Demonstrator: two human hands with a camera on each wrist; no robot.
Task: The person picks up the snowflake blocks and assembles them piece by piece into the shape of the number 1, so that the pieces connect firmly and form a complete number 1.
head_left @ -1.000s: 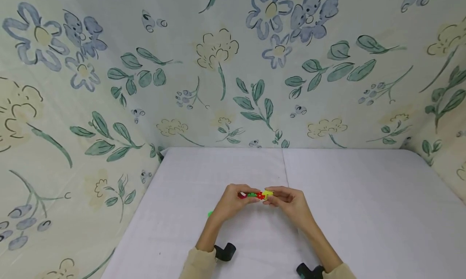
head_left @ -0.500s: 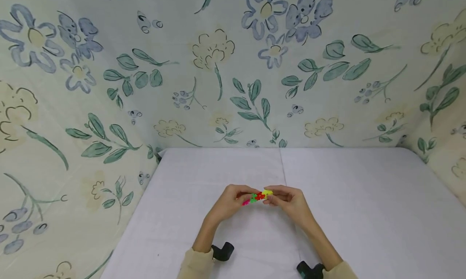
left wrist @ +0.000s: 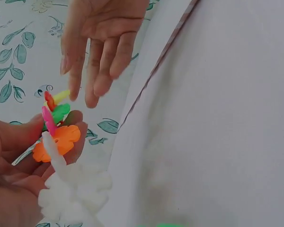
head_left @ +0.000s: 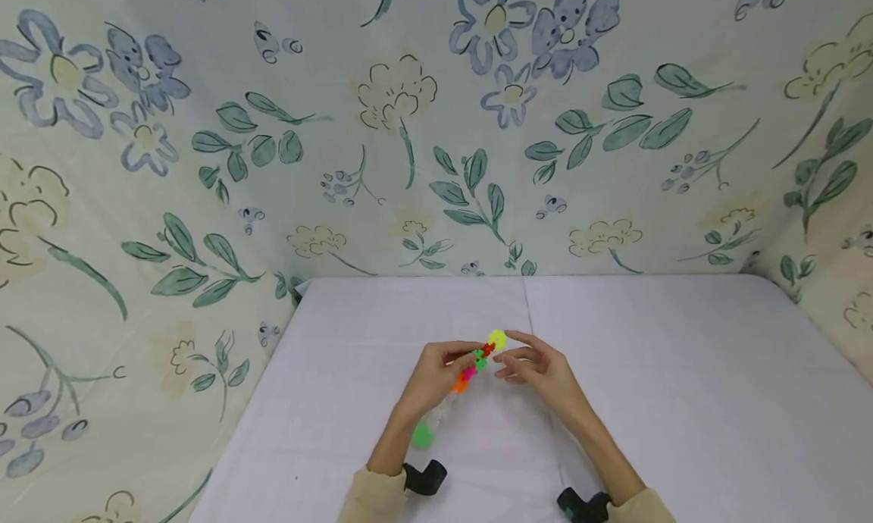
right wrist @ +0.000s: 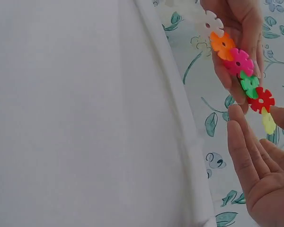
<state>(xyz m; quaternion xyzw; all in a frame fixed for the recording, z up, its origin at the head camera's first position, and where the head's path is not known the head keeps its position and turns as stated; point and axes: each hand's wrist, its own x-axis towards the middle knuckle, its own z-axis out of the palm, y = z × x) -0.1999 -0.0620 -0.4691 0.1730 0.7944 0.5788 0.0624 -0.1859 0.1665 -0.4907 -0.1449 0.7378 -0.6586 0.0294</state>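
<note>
A chain of interlocking flower-shaped plastic discs slants through the air between the hands. Its upper end is a yellow disc [head_left: 497,339], followed by a red disc [right wrist: 262,100], a green disc [right wrist: 249,85], a pink disc [right wrist: 239,62] and an orange disc [left wrist: 64,139]. Whitish discs [left wrist: 75,194] come below, and a bright green disc [head_left: 423,435] shows at the low end. My left hand [head_left: 431,377] pinches the chain near its green and pink discs. My right hand [head_left: 546,367] has its fingers spread beside the yellow end; whether a fingertip touches it I cannot tell.
Beneath the hands lies a table with a white cloth [head_left: 655,386], a seam running through it. Flower-printed fabric [head_left: 409,205] hangs behind and at the sides. Black wrist-camera mounts [head_left: 426,477] stick out from both wrists.
The right hand has let go of the yellow end and spread its fingers. The chain has swung to a steeper slant, yellow end up, and its orange, whitish and lower green discs have come into view.
</note>
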